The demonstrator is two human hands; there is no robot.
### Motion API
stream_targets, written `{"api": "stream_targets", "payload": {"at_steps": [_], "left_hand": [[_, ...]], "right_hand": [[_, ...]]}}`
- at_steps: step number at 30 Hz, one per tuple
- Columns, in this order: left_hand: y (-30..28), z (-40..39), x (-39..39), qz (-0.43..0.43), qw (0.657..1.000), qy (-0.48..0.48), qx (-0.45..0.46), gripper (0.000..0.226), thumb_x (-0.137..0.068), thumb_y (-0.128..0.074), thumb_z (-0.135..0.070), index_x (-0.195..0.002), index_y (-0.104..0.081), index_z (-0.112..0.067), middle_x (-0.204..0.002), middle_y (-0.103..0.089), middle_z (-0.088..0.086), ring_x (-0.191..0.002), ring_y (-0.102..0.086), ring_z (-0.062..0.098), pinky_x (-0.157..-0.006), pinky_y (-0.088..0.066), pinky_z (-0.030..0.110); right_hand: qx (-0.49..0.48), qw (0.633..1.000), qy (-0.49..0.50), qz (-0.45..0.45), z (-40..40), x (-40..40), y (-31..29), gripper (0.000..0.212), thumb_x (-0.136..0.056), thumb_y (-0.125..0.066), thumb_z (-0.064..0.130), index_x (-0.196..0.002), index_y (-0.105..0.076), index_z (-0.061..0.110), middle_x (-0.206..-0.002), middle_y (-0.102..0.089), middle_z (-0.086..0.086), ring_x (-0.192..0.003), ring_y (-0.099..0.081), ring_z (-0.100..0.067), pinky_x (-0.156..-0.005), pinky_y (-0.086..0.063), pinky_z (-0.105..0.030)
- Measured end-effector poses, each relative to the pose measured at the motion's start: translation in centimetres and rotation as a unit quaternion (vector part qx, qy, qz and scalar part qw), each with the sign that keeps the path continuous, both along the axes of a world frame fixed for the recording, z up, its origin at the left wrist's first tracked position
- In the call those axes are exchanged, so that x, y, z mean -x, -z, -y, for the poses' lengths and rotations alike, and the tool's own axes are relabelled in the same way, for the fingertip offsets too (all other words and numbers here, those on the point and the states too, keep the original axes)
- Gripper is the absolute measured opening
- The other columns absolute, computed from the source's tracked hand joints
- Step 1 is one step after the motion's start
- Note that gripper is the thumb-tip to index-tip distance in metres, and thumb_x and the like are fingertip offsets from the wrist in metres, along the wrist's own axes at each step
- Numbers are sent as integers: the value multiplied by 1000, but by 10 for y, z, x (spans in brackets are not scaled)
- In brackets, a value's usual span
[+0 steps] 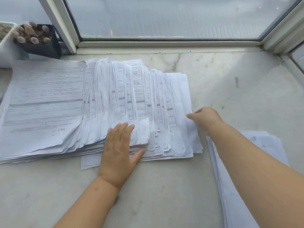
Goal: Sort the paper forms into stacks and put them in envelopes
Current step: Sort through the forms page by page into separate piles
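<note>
I'm looking at a window ledge in what reads as a home or small office corner. A pale marble sill (pixel 213 83) is serving as the bench, tucked against a white window frame (pixel 164 44) with frosted glass (pixel 164 15) behind it. At the left there's a small potted succulent (pixel 35 36) in a black pot. Printed paper forms (pixel 65 99) lie fanned across the stone, and another stack (pixel 266 145) sits at the right.

Crumpled matt paper forms (pixel 49 99); polished marble sill (pixel 230 79)
</note>
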State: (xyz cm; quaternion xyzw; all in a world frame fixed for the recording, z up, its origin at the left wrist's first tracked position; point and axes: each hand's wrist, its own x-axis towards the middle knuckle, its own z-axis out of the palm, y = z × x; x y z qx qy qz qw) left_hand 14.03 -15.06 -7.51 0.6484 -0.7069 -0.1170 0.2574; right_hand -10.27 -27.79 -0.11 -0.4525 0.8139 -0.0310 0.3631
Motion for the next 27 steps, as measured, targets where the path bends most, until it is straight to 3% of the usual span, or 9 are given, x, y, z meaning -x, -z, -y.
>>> {"api": "stream_targets", "payload": {"at_steps": [5,8,11,14,17,20,22,27], "left_hand": [[0,3,-4,-17,1000,19,12,48,-84,-51,-46,-111,-63,-9,-120,-61,9,-116,-54,27,-105,-34,34],[-1,3,-6,-22,999,19,28,40,-87,-52,-42,-105,-66,-9,-114,-64,8,-109,-60,27,-96,-42,33],[-3,3,-5,-37,997,28,62,33,-92,-50,-32,-114,-60,-10,-110,-66,7,-100,-62,25,-87,-47,33],[-8,5,-3,-81,994,8,75,35,-89,-46,-19,-124,-44,-14,-116,-63,8,-95,-57,20,-74,-47,28],[-9,9,-2,-71,995,43,56,41,-90,-50,-33,-127,-42,-19,-129,-56,7,-111,-57,22,-82,-53,35],[-11,12,0,-51,996,71,14,70,-78,-58,-59,-133,-39,-20,-134,-53,5,-121,-52,21,-95,-45,34],[-12,13,0,-38,997,71,6,73,-75,-59,-60,-133,-39,-21,-133,-53,4,-121,-52,20,-96,-44,33],[-9,14,-1,-35,996,69,52,48,-85,-58,-44,-124,-48,-18,-119,-62,3,-104,-60,22,-83,-50,34]], "right_hand": [[45,983,119,132,-14,5,11,43,-87,-68,24,-124,-55,6,-95,-63,-8,-77,-62,-22,-78,-56,-38],[22,979,127,156,-24,2,15,31,-86,-69,23,-112,-63,6,-88,-67,-9,-72,-62,-22,-76,-53,-37],[40,978,98,179,-32,-9,14,7,-87,-68,16,-93,-69,17,-99,-73,-6,-88,-68,-23,-82,-53,-35],[43,945,118,303,-36,-27,13,23,-91,-61,4,-110,-66,17,-108,-72,-5,-96,-70,-22,-84,-56,-37],[-6,917,132,376,-41,-43,17,33,-89,-62,-2,-119,-63,11,-107,-73,-7,-90,-72,-20,-67,-60,-30],[-5,906,153,394,-43,-48,21,33,-87,-62,-6,-117,-65,9,-105,-74,-9,-85,-73,-21,-68,-61,-33],[-4,904,151,399,-42,-47,23,32,-87,-65,-3,-116,-66,10,-104,-74,-9,-86,-73,-21,-69,-60,-32],[-23,914,87,395,-40,-48,23,42,-80,-72,-3,-118,-65,13,-103,-75,-5,-94,-73,-22,-82,-58,-37]]}}
